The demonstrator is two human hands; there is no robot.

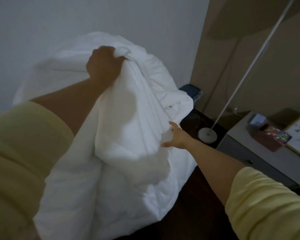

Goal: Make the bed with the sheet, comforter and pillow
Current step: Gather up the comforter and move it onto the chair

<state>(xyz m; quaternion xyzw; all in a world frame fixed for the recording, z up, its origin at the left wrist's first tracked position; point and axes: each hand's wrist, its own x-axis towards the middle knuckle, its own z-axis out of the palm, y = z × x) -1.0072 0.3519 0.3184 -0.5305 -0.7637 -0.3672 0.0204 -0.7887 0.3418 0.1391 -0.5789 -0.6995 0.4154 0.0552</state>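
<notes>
A bulky white comforter (pixel 121 129) hangs bunched in front of me and drapes down toward the dark floor. My left hand (pixel 103 64) is raised high and clenched on a gathered fold near its top. My right hand (pixel 176 137) reaches in lower at the right side, fingers buried in the fabric's edge. More white bedding (pixel 59 64) lies heaped behind, against the wall. The pillow and sheet cannot be told apart in this white mass.
A white floor lamp base (pixel 207 135) with a slanted pole stands on the dark floor to the right. A grey nightstand (pixel 260 161) holding small items sits at the far right. A dark blue bin (pixel 191 91) stands by the wall corner.
</notes>
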